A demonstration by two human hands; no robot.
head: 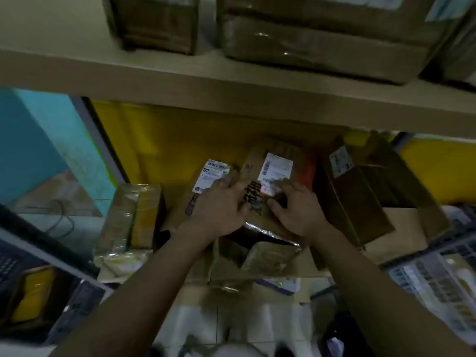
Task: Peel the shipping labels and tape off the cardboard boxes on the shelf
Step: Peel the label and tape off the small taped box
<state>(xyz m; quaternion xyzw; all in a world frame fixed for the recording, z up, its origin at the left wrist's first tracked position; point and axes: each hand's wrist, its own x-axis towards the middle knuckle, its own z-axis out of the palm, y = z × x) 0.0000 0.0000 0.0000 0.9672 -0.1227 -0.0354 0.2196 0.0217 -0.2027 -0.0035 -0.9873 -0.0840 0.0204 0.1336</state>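
A cardboard box (253, 163) with black printed characters lies on the lower shelf at the centre. A white shipping label (277, 167) is stuck on its top face. My left hand (219, 207) lies flat on the box's left part, fingers stretched toward a second white label (210, 176). My right hand (296, 210) is at the lower edge of the central label, fingertips curled and pinching its corner near a small red-edged sticker (267, 189). Shiny tape (268, 231) runs along the box's near edge.
Another cardboard box (360, 186) with a label stands to the right, and a tape-wrapped parcel (131, 215) to the left. More wrapped parcels lie below my hands. The upper shelf board (231, 86) carries large boxes. A yellow panel (167, 143) is behind.
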